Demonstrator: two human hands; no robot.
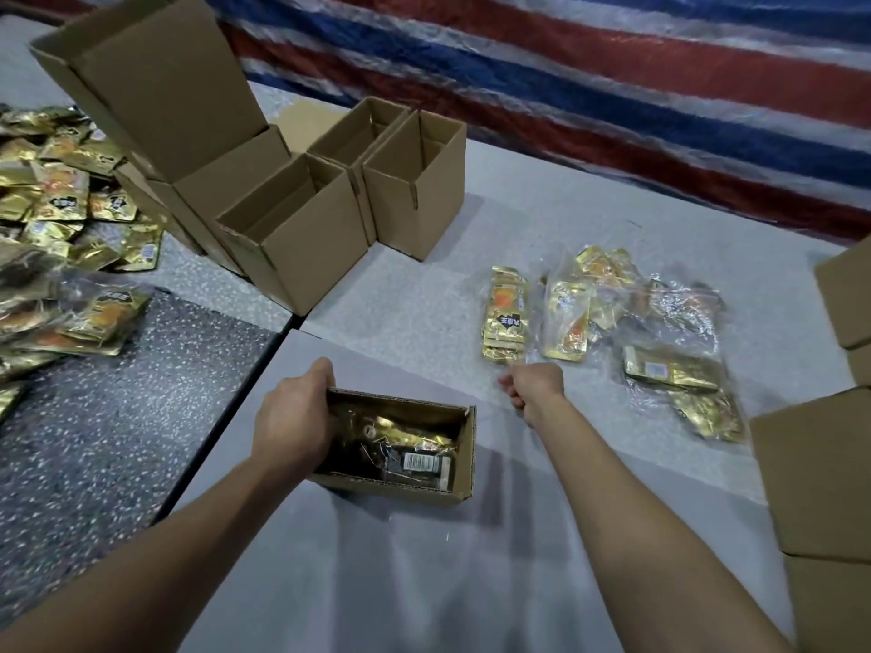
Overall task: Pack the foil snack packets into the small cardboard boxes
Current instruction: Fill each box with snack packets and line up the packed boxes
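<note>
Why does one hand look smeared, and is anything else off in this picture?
Head view: the right hand is motion-blurred, the left hand on the small box looks sharp; the wide-angle lens stretches the forearms near the bottom edge; the foil packets throw glare.

Your desk: pale grey, speckled.
On your left: dark speckled panel.
Behind it: red, white, blue striped tarp.

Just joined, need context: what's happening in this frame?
A person is packing. The left hand grips the end of a small cardboard box already holding foil packets. The right hand, fingers curled, is at the near edge of a stack of gold packets; whether it pinches one is unclear. Open boxes stand behind.
</note>
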